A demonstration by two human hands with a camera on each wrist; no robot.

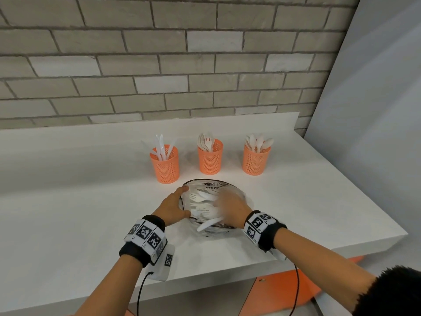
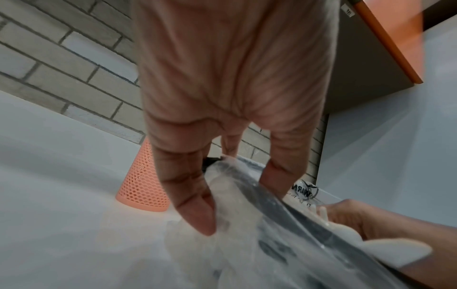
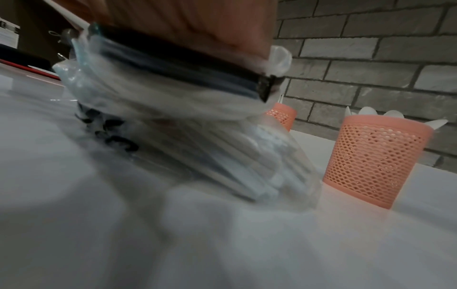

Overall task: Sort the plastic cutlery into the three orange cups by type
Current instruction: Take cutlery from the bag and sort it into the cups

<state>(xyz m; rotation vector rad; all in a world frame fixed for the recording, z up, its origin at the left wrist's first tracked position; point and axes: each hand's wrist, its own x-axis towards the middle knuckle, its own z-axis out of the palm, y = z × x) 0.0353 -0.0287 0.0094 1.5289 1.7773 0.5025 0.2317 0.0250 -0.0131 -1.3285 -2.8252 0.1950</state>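
Observation:
Three orange mesh cups stand in a row at the back: knives in the left cup (image 1: 164, 165), forks in the middle cup (image 1: 210, 158), spoons in the right cup (image 1: 255, 160). In front of them lies a clear plastic bag (image 1: 227, 190) with a black zip rim, holding several white utensils. My left hand (image 1: 175, 206) pinches the bag's left rim between thumb and fingers (image 2: 195, 205). My right hand (image 1: 229, 205), blurred, is inside the bag's mouth. It grips a white utensil (image 1: 208, 224) whose end sticks out toward me; that end (image 2: 395, 252) looks rounded, like a spoon's.
The white counter (image 1: 91, 201) ends in a front edge just below my wrists. A grey brick wall (image 1: 159, 65) runs behind the cups and a pale panel (image 1: 376, 133) closes the right side. Orange cabinet fronts (image 1: 284, 290) show under the counter.

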